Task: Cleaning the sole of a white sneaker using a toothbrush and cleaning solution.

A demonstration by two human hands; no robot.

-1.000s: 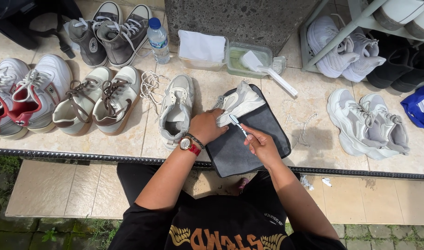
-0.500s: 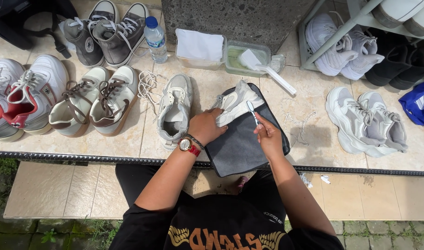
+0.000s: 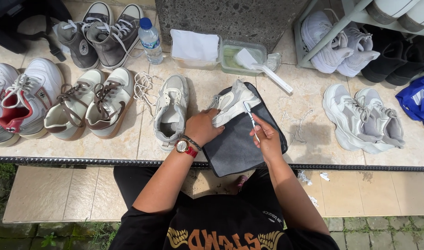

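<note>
**On the dark mat: both hands at one pale shoe**

At the middle of the tiled ledge I see both forearms reaching forward from the body, bent at the elbows and meeting over a dark grey mat (image 3: 240,148). My left hand (image 3: 203,127), a red-strapped watch (image 3: 184,147) at its wrist, is curled shut over the heel end of a pale sneaker (image 3: 233,103), pressing it down onto the mat. My right hand (image 3: 269,138) is closed in a pinch around the handle of a small brush (image 3: 250,116), whose head touches the sneaker's side. The sneaker lies tilted on the mat's upper left part.

Just left of the mat lies the matching pale sneaker (image 3: 171,113), unlaced, with loose white laces (image 3: 142,85) beside it. Farther left are two tan-and-brown shoes (image 3: 89,104) and a white-and-red pair (image 3: 17,102). Behind them stand grey high-tops (image 3: 101,30) and a water bottle (image 3: 151,40). Beyond the mat sit a white-lidded box (image 3: 194,48) and a green tub (image 3: 235,62) with a long-handled brush (image 3: 267,71) resting in it. Well to the right, another pale pair (image 3: 362,115) lies on the tiles.
</note>
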